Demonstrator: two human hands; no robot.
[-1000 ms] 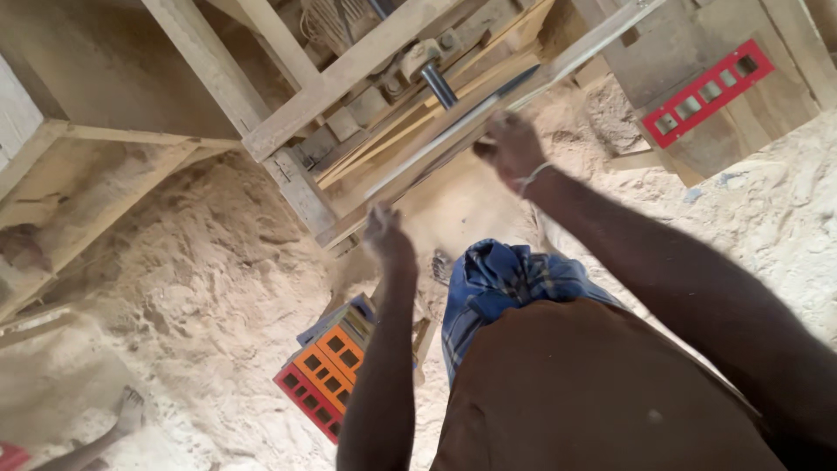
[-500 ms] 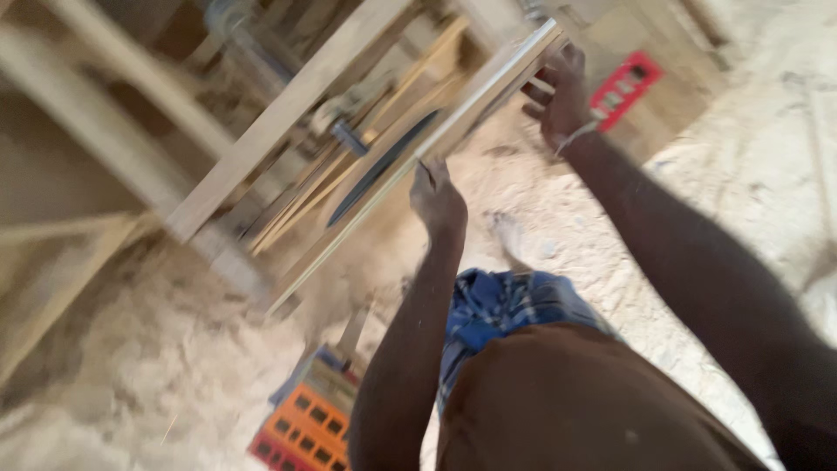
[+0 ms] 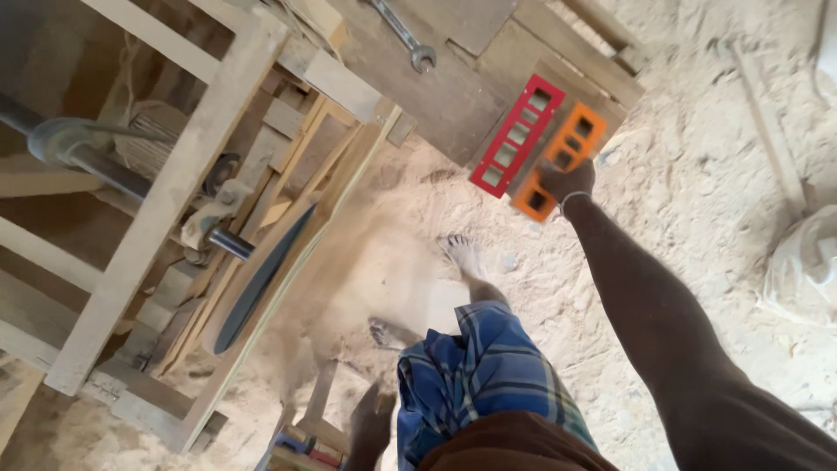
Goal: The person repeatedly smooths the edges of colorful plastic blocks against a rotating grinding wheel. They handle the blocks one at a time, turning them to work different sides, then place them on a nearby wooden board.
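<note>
My right hand [image 3: 567,180] is stretched out and closed on an orange plastic piece with rectangular holes [image 3: 571,144]. It lies beside a matching red piece [image 3: 517,135] on a wooden board [image 3: 453,96]. My left hand [image 3: 370,426] hangs low by my checked blue cloth [image 3: 484,375]. It is blurred, and I cannot see anything in it. A dark circular saw blade [image 3: 261,281] sits in the wooden saw frame [image 3: 174,201] to the left, away from both hands.
A metal spanner [image 3: 404,35] lies on the board at the top. A steel shaft [image 3: 87,157] runs through the frame. My bare foot [image 3: 462,253] stands on the sawdust floor [image 3: 697,174]. A white sack [image 3: 802,266] is at the right. Coloured objects [image 3: 301,447] lie at the bottom.
My right hand left the long wooden strip at the saw and went right to the orange piece. My left hand dropped from the strip to my side.
</note>
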